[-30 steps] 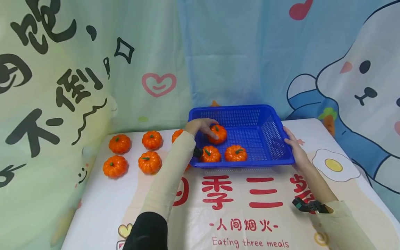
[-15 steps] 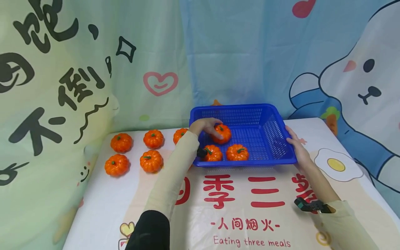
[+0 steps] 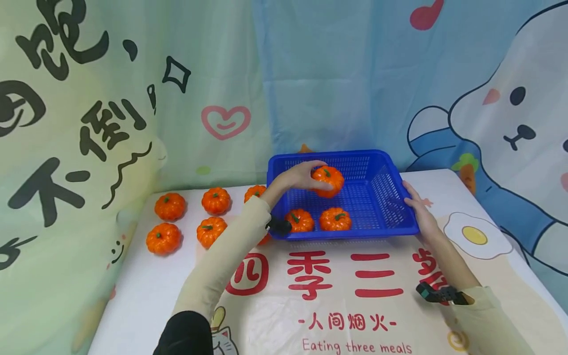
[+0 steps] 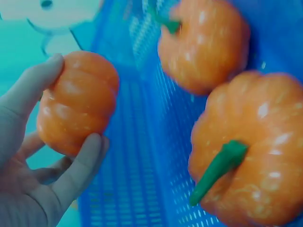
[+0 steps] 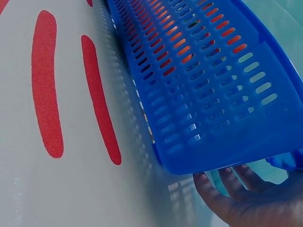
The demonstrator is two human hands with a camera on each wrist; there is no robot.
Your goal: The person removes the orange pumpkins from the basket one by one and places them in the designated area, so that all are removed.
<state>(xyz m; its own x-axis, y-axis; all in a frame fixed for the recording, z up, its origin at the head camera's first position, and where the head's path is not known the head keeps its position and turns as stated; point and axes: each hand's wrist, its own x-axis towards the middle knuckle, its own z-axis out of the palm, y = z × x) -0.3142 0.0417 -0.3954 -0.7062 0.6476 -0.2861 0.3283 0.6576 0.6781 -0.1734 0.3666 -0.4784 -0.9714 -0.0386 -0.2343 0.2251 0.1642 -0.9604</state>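
My left hand (image 3: pixel 306 176) holds a small orange toy pumpkin (image 3: pixel 328 181) over the back left part of a blue plastic basket (image 3: pixel 348 234). In the left wrist view, thumb and fingers wrap around this pumpkin (image 4: pixel 78 101), and its stem is mostly hidden. Two more pumpkins sit along the basket's front side, the left one (image 3: pixel 299 220) close to the other (image 3: pixel 335 219). At the basket's right side, my right hand (image 3: pixel 421 214) grips the rim. The right wrist view has its fingers (image 5: pixel 215 191) against the basket's end; the thumb is hidden there.
Several pumpkins stand on the table left of the basket, among them a front left one (image 3: pixel 163 239) and a back one (image 3: pixel 216 200). My left forearm partly covers some. A printed curtain (image 3: pixel 319 108) hangs close behind the basket.
My left hand has lifted its pumpkin from low in the basket and carried it slightly right and up. The right hand stays at the rim, and the other pumpkins have not moved.
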